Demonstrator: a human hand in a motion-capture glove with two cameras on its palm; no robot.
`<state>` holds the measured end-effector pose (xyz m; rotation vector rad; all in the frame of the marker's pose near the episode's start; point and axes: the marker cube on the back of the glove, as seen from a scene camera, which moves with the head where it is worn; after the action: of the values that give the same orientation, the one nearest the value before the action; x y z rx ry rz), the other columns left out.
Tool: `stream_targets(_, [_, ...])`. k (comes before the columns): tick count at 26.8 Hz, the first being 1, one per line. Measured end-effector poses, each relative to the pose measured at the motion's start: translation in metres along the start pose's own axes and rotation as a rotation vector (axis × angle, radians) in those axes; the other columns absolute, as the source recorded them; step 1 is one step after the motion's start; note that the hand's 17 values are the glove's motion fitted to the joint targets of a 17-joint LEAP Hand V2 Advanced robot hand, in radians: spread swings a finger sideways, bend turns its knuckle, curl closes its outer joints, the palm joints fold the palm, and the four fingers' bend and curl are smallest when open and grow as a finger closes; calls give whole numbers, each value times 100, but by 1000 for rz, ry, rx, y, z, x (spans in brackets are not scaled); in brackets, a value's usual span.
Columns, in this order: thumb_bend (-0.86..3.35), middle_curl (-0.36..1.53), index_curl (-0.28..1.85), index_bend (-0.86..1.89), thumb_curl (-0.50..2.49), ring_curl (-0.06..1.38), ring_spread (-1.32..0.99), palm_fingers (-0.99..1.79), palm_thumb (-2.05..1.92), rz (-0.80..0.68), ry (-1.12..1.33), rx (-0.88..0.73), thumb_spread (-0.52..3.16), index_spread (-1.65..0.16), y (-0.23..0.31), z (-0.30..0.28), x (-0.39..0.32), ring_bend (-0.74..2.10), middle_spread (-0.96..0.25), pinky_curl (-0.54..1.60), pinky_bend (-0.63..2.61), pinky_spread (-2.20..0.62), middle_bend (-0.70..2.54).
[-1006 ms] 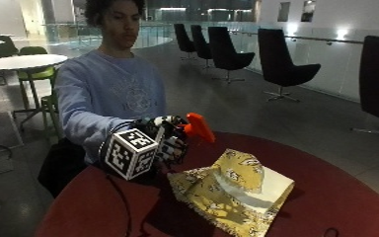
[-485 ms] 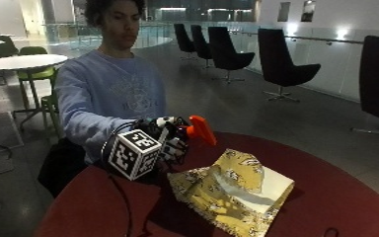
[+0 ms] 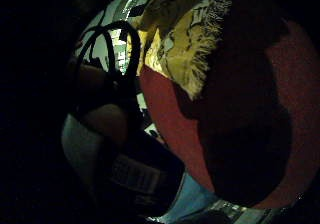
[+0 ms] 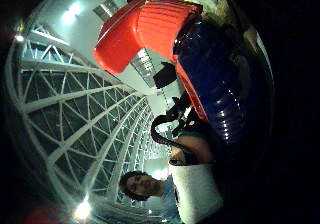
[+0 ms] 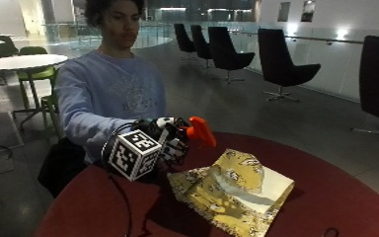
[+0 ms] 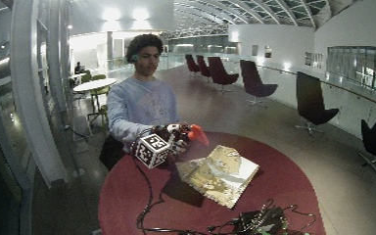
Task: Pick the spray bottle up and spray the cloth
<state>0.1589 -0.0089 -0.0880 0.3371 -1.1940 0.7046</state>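
The gloved right hand (image 5: 167,143) has the spray bottle (image 5: 191,134) in its grip, lifted off the red table (image 5: 347,197), orange nozzle aimed over the yellow cloth (image 5: 232,190) just beside it

Spray bottle (image 5: 193,134): dark blue body (image 4: 215,84), red-orange trigger head (image 4: 145,34), held upright above the red table (image 5: 347,197), gripped by the gloved right hand (image 5: 167,143), nozzle aimed toward the cloth (image 5: 232,197). Cloth: yellow-gold, patterned, fringed along the edge (image 3: 200,59), rumpled and peaked over a pale block, lying on the table just beside and below the bottle, apart from it.
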Motion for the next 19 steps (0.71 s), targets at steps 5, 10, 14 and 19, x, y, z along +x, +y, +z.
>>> stream_targets(5, [-2,48,31,12,64,42,4,112,81,-23,3,12,89,-14,1,5,-3,58,-3,39,36,23,28])
stream_targets(10, [-2,48,32,13,65,42,4,111,82,-126,-3,34,89,-14,1,17,-17,59,-3,38,33,23,28])
stream_targets(14, [-2,48,32,12,65,42,3,108,82,-267,-47,-9,89,-15,2,39,-32,58,-3,37,30,24,29])
stream_targets(19, [-2,49,33,14,65,41,2,103,82,-452,-107,-84,89,-17,-1,84,-54,55,-4,36,22,24,30])
